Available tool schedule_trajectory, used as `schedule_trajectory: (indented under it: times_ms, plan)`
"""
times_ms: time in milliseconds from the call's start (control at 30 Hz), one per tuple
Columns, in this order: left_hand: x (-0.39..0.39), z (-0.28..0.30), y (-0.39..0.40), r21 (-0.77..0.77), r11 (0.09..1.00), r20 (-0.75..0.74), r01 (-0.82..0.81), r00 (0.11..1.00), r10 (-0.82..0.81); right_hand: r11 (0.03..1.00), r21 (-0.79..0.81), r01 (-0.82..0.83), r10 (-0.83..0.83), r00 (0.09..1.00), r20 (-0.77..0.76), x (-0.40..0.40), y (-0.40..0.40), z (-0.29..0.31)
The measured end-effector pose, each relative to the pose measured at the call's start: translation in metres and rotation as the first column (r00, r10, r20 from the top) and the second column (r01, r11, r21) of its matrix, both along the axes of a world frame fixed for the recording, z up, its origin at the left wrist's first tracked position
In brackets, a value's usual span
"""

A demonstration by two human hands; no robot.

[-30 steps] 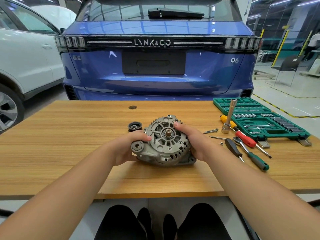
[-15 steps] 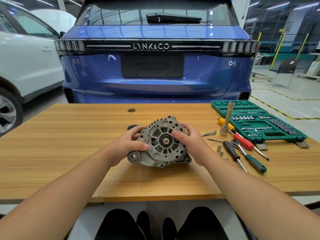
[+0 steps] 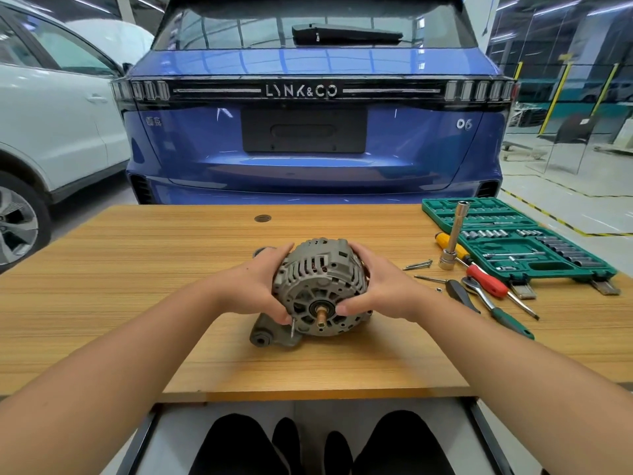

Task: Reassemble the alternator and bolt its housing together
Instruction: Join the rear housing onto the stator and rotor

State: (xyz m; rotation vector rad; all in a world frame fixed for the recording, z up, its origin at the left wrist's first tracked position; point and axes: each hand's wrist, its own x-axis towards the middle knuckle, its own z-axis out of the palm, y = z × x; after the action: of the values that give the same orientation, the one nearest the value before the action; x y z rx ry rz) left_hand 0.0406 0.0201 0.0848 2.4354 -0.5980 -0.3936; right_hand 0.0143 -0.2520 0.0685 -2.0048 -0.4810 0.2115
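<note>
With the alternator tipped on the bench left of the green socket case, I keep my left hand and right hand gripping its housing, seating both halves flush before fitting the through-bolt.

Blue car stood at 12 o'clock behind wooden table; white car at 10; pale floor at 2.

Bare worktop lies open from the left edge to the alternator, and along the near edge. Toward the right edge, loose screwdrivers, a standing socket extension and the open socket case crowd the way.
</note>
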Motion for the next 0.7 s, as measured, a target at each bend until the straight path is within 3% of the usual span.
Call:
schedule_trajectory:
  times_ms: [67,167,367,533,700]
  plan:
    - [0.002,0.007,-0.005,0.044,0.999,0.003,0.029,1.000,-0.029,0.996,-0.085,-0.018,0.016,1.000,-0.026,0.001,0.001,0.009]
    - [0.001,0.005,-0.008,-0.049,0.999,-0.055,0.008,0.998,-0.010,0.975,-0.221,-0.006,0.000,1.000,-0.027,0.003,0.007,0.021]
    - [-0.007,-0.001,-0.007,-0.163,0.987,-0.014,0.010,1.000,-0.012,0.964,-0.266,0.027,-0.022,0.999,0.023,-0.005,0.011,0.023]
    - [-0.014,0.003,-0.010,-0.070,0.996,0.112,0.061,0.992,-0.052,0.965,-0.253,0.065,-0.031,0.991,0.133,-0.018,0.006,0.015]
    - [-0.016,0.008,-0.014,0.140,0.981,0.323,0.136,0.930,-0.175,0.939,-0.274,0.207,-0.109,0.937,0.331,-0.040,0.006,-0.008]
